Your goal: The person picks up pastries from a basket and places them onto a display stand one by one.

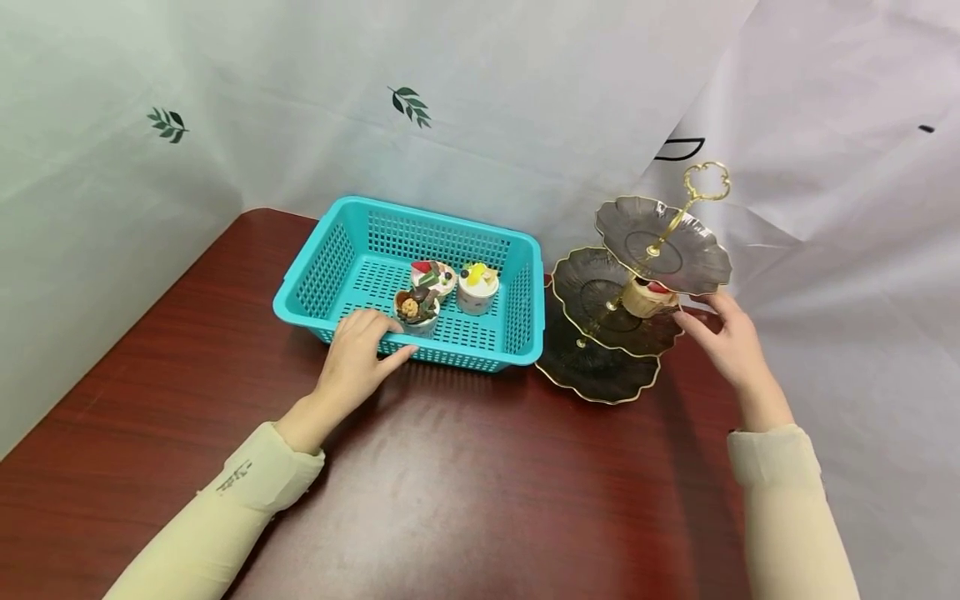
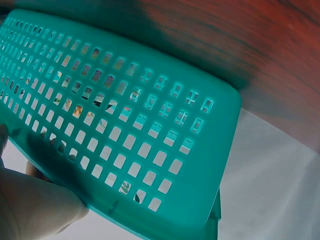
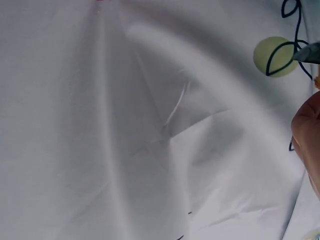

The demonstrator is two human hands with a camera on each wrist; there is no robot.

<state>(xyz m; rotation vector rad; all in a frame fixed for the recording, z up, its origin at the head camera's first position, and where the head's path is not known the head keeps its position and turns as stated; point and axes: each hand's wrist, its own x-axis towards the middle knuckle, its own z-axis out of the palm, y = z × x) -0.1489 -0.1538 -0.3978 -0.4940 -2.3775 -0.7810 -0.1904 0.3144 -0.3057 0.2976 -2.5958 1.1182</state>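
Note:
My left hand (image 1: 356, 354) grips the front rim of a turquoise plastic basket (image 1: 408, 215), fingers over the edge and thumb outside. In the left wrist view, the thumb (image 2: 42, 207) lies by the rim of the basket's perforated wall (image 2: 200, 165). Close to those fingers inside stands a chocolate-topped cupcake (image 1: 420, 310). My right hand (image 1: 731, 342) holds a cupcake with a red topping (image 1: 642, 300) at the middle tier of a dark, gold-edged three-tier stand (image 1: 581, 271). The top plate partly hides this cupcake and the fingertips.
Two more cupcakes sit in the basket: one with strawberry (image 1: 444, 282), one with yellow topping (image 1: 477, 292). The stand's bottom plate (image 1: 600, 375) is beside the basket's right end. A gold handle (image 1: 707, 182) rises above the top plate. White cloth (image 1: 487, 125) hangs behind the reddish-brown table (image 1: 465, 483).

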